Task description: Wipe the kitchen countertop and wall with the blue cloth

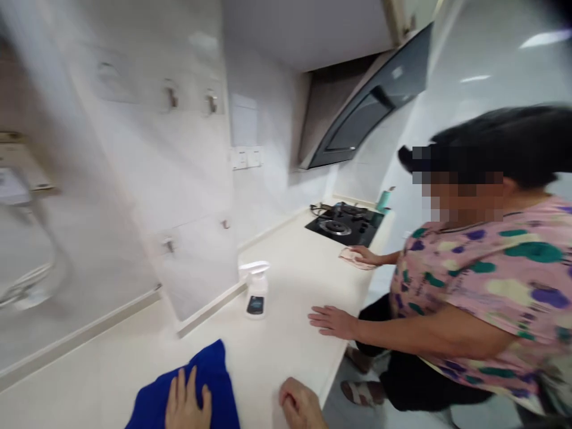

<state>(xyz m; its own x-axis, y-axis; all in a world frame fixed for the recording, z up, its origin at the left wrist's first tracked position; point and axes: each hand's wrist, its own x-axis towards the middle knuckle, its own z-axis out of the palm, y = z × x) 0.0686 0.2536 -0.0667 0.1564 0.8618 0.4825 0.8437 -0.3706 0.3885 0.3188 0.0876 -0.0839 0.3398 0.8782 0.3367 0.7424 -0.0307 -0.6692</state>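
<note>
My left hand (188, 402) lies flat on a blue cloth (218, 381), its fingers stretched out over the fabric. The cloth is spread on the pale countertop (286, 339) at the bottom of the view. Near the counter's front edge, my right hand (300, 400) rests with its fingers curled into a fist, and I see nothing in it. A white spray bottle (255, 292) with a dark label stands upright beyond the cloth, close to the wall corner. Neither of my hands touches it.
Another person (487, 286) stands on the right, one hand (333, 322) flat on the counter, the other on a light pink cloth (351, 257). Behind are a black gas hob (344, 225) and a slanted range hood (357, 128). Hooks (170, 95) and cables (27, 286) are on the walls.
</note>
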